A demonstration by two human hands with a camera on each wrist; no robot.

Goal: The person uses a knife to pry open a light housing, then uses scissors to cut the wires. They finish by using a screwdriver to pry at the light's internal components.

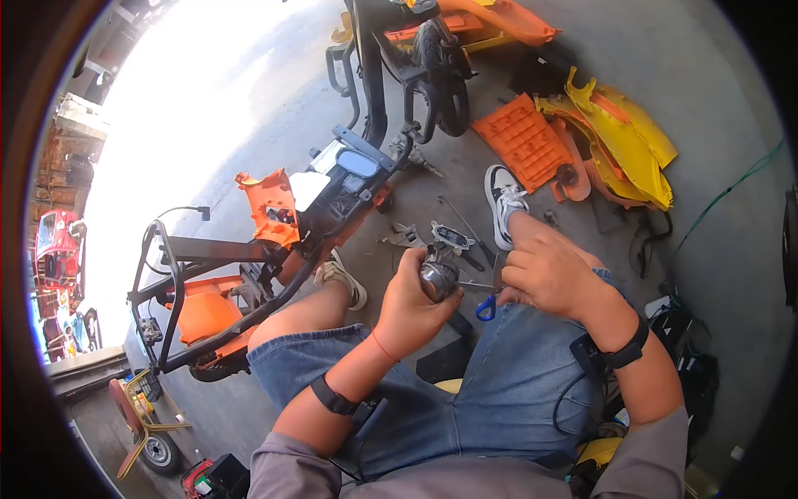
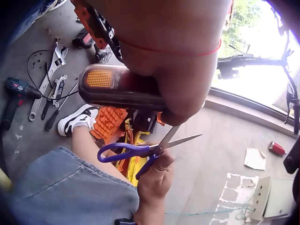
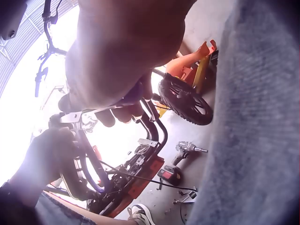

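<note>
My left hand [image 1: 406, 312] grips a vehicle tail light [image 2: 126, 86] with a dark, rounded housing and an amber section at one end. A thin black cable [image 2: 70, 97] runs from that end. Facing it, my right hand [image 1: 544, 279] holds scissors [image 2: 124, 151] with purple-blue handles. In the left wrist view the scissor blades [image 2: 185, 139] stand apart, their base near the left hand's fingertips. Both hands are above the lap in the head view. In the right wrist view the right hand [image 3: 124, 61] covers much of the scissors.
A stripped scooter frame [image 1: 241, 249] stands at the left. Orange panels [image 1: 519, 141] and yellow panels [image 1: 623, 133] lie on the floor ahead. An adjustable wrench [image 2: 56, 63], a screwdriver [image 2: 51, 121] and a cordless drill [image 2: 18, 96] lie near the feet. A green cord [image 1: 731, 187] crosses the floor at right.
</note>
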